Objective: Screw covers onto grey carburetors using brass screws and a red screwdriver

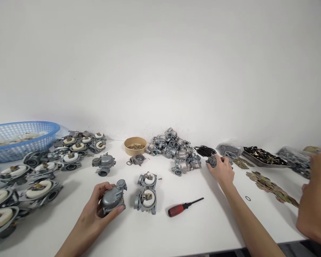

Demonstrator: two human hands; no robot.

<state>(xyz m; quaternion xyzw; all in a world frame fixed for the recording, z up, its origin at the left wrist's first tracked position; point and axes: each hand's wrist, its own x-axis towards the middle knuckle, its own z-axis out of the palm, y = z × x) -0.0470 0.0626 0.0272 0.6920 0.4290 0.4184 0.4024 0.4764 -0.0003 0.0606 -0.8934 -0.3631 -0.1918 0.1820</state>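
Head view, from the left: a blue plastic basket stands behind rows of opened carburetors with white floats. Next, the left hand is part-closed around a closed carburetor, thumb on the near side, fingers on the far; its long axis slants away and rightward, neck at the far end. Just right of that hand, two float-up carburetors stand one behind the other. A red-and-black screwdriver lies further right, handle leftward, shaft pointing right and slightly away; the right hand is nearer to it. That right hand reaches beyond it, fingers curled over a grey metal casting; how firmly it grips, I cannot tell. At far right is another person's forearm. No brand, label or writing is readable.
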